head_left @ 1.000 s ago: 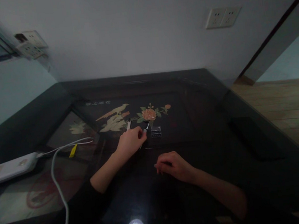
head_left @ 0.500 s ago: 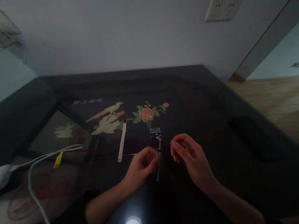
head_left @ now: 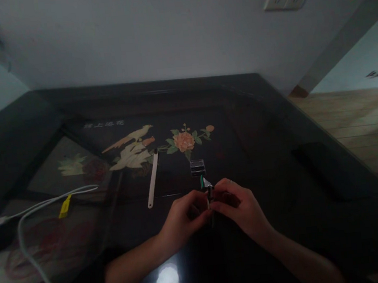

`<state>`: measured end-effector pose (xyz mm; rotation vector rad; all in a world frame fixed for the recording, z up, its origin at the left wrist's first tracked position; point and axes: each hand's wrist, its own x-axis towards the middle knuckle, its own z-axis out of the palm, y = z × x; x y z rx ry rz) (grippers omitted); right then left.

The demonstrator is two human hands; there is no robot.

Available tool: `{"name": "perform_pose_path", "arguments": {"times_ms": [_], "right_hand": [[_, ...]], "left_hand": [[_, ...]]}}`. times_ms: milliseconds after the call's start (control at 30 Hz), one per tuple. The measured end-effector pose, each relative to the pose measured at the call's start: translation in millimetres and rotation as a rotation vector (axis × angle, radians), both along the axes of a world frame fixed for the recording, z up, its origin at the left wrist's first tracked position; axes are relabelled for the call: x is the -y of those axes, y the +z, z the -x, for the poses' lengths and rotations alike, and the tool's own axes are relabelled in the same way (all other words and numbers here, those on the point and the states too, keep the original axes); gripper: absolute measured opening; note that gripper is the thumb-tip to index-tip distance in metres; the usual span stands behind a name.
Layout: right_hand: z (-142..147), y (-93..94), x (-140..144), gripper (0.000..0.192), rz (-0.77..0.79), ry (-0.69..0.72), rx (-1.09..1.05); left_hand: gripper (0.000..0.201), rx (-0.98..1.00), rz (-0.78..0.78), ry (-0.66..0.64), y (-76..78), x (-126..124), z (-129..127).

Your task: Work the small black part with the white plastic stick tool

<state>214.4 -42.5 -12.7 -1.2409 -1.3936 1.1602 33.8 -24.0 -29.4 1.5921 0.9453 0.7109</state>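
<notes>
Left hand (head_left: 189, 213), right hand (head_left: 241, 203), both pinching a razor (head_left: 207, 183) between them, a clear case (head_left: 197, 168) just beyond

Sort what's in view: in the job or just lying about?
In the job, likely:
green-tipped tool, held in left hand, right hand at it
clear box just beyond

Lying about, apparently:
pale stick
white cable
yellow tag
dark flat object

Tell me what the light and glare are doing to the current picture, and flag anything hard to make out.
Head view: dim overall, with a bright glare patch on the glossy table, near the bottom edge; head view: the dark flat object at right nearly melts into the table; head view: the held razor is small, its finer detail lost in the gloom.
</notes>
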Motion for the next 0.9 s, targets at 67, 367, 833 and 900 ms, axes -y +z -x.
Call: {"name": "perform_pose_path", "arguments": {"times_ms": [67,367,833,900], "right_hand": [[0,-1.7,0,0.011,0.008,0.013,0.016],[-6,5.4,-2,0.008,0.009,0.005,-0.096],[-5,-5.0,-2,0.021,0.066,0.057,0.024],[-5,-4.3,-3,0.027,0.036,0.068,0.066]], "left_hand": [[0.014,-0.002,0.011,-0.002,1.8,-1,0],[0.018,0.147,0.103,0.023,4.7,-3,2],[0.042,0.419,0.165,0.174,0.4,-13,5],[0.044,0.413,0.189,0.169,1.6,-13,6]]}}
